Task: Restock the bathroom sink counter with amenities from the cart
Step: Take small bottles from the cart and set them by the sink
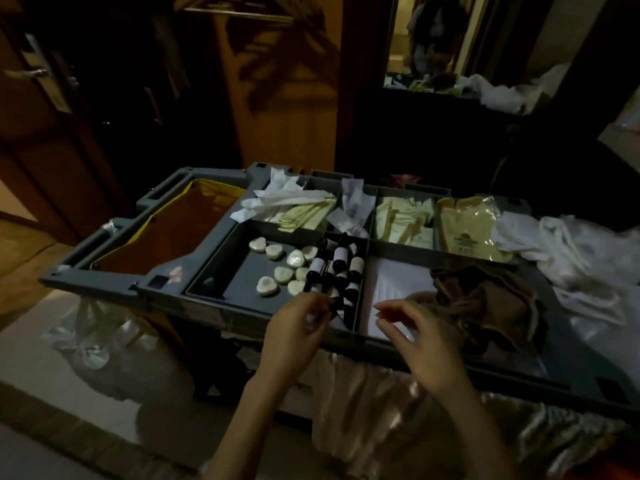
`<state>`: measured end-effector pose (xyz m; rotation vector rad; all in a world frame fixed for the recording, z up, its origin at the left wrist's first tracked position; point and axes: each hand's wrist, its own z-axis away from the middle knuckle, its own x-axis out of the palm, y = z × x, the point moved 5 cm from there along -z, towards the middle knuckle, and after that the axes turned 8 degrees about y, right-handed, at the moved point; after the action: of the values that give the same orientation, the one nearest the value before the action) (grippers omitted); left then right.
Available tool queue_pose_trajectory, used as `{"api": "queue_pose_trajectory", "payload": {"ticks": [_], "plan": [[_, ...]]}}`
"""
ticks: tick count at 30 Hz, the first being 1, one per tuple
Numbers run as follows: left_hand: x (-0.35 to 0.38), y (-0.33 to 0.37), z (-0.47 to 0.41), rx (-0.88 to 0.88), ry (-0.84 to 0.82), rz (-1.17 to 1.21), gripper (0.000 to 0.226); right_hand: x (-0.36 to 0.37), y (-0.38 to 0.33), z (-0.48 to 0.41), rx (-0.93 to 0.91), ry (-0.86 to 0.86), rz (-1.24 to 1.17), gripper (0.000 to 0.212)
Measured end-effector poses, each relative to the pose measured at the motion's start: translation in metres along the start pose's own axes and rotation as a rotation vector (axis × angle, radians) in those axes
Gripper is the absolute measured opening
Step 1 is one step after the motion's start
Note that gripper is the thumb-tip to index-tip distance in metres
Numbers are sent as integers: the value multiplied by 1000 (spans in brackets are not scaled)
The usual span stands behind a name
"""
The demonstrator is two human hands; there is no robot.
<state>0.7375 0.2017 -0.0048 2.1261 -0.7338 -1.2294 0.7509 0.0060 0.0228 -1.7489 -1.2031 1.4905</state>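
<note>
Reaching into the cart [207, 315] for sink amenities, both hands low over its front trays.
Sorted trays keep each item within reach: small dark bottles [341, 268] lie just beyond the left grip [298, 327], whose curled fingers meet one cap, though I cannot tell if they pinch it. Round soaps [280, 268] sit beyond it, leftward. The right grip [415, 337] hovers loosely open and empty, likely ready to receive.

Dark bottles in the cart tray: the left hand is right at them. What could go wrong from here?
1. The bottles stand and lie packed together, so pulling one out with the left hand could topple its neighbours onto the round soaps sharing the compartment.
2. The light is dim and the labels cannot be read, so the wrong bottle may be picked.
</note>
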Motion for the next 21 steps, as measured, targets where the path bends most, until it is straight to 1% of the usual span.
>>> {"api": "queue_pose_trajectory", "payload": {"ticks": [2,4,7,10,12,15,18,21], "plan": [[8,-6,-30,-4,97,45,19,-1,8,-38,-36,7,39,24],[13,-13,-52,-18,187,52,18,1,17,-70,-51,7,73,17],[20,-33,-74,-149,264,55,21,16,32,-108,-15,1,91,14],[28,-58,-82,-288,259,-28,31,40,45,-129,32,-50,151,19],[34,-71,-80,-321,249,-59,36,53,51,-137,35,-38,198,22],[39,-78,-72,-346,254,-65,43,64,52,-146,44,6,279,29],[37,-80,-68,-334,278,-28,39,75,47,-154,40,43,366,36],[35,-76,-70,-302,256,-34,38,86,48,-162,73,19,437,44]]}}
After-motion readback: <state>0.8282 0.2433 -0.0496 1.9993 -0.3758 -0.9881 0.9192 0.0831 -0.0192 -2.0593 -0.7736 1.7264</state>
